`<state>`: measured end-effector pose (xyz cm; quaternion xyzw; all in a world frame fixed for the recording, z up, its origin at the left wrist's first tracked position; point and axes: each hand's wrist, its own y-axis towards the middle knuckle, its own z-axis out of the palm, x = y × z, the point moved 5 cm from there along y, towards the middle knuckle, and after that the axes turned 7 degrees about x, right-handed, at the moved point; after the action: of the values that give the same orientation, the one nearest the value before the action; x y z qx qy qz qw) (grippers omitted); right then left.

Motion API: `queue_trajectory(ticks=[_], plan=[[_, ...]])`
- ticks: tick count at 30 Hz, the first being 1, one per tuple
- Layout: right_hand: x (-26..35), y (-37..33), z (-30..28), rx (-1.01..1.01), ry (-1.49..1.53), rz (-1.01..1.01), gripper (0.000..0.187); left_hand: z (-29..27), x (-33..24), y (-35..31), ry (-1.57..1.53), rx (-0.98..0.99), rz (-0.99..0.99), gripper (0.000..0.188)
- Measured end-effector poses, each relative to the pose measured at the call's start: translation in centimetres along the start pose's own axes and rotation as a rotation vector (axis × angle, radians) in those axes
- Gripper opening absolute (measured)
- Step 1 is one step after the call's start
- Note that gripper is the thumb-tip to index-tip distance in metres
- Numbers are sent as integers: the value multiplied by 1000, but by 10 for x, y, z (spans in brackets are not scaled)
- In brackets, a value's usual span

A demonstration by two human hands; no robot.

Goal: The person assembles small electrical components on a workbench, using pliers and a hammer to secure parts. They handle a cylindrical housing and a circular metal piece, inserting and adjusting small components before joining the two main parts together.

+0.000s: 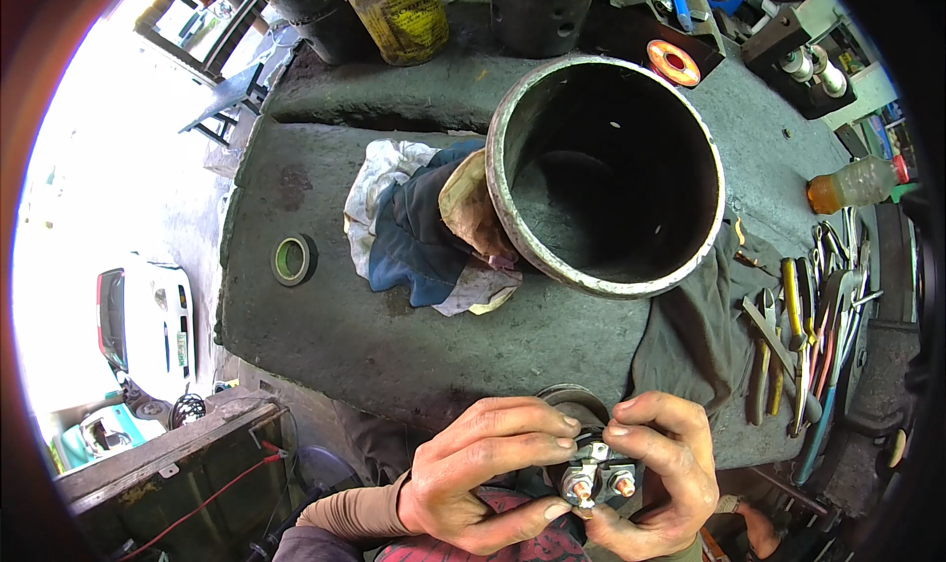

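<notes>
At the near edge of the bench, both hands are closed around a starter solenoid (598, 475). Two copper-coloured threaded studs with nuts stand out of its end, a small metal tab between them. My left hand (490, 473) grips it from the left, thumb low and fingers along the top. From the other side, my right hand (665, 473) pinches it between thumb and bent fingers. Just behind the fingertips shows a round metal rim (576, 400), mostly hidden by the hands. Whether it belongs to the solenoid I cannot tell.
A large open metal cylinder (507, 202) stands mid-bench beside bunched rags (419, 232). A tape roll (291, 261) lies left. Pliers and other hand tools (796, 321) crowd the right, near a bottle of amber liquid (849, 186). A yellow bucket (402, 18) is at the back.
</notes>
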<state>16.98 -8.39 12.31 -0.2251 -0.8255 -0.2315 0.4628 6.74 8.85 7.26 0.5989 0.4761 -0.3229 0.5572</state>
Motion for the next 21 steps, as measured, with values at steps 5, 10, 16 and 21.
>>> queue_trajectory(ticks=[5, 10, 16, 21], plan=[[0, 0, 0, -5, 4, -16, 57, -1, 0, 0, -15, 18, 7, 52], [-1, -1, -1, -7, 11, -21, 57, -1, -1, 2, -3, 29, 1, 51], [-3, 0, 0, -3, 10, -23, 57, -1, 1, -1, -8, 5, -9, 50], [-2, -1, -1, -10, 11, -20, 56, -1, -1, 2, -12, 17, -13, 50]])
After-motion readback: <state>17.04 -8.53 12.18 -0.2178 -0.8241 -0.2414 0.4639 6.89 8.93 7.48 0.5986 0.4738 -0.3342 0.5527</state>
